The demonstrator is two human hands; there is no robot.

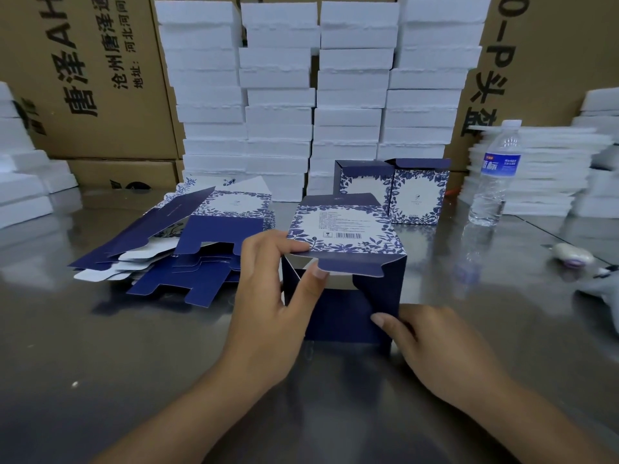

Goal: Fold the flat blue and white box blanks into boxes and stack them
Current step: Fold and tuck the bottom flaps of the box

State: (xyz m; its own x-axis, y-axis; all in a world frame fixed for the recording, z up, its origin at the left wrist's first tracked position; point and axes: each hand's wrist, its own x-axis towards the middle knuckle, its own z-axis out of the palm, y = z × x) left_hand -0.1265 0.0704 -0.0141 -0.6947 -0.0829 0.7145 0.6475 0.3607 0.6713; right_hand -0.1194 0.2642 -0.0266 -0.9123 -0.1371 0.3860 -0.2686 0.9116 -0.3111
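Right hand [432, 349] is nearest. Its thumb lies flat on the dark blue side of the half-folded box [345, 306], and its other fingers go round the right edge and out of sight behind it. That's a grip on the lower right corner.

Left hand [268, 296] is higher up, in a narrow pinch: forefinger on the left corner of the floral printed panel, thumb against the dark blue tab flap below it, remaining fingers curled in behind.

The box stands on the shiny metal table [134, 346] between the two hands. Its near end is open, and white card shows inside, just right of the left thumb.

Out past the left knuckles lies a loose pile of flat blanks [187, 242], blue faces and white faces fanned over one another.

Beyond the left fingertips, a pair of folded boxes [418, 192] stands side by side with the top flaps up. Right of those, well apart from the right hand, a water bottle [494, 182] stands upright.

Furthest back are tall stacks of white foam pieces [318, 95] against brown cartons [100, 78].
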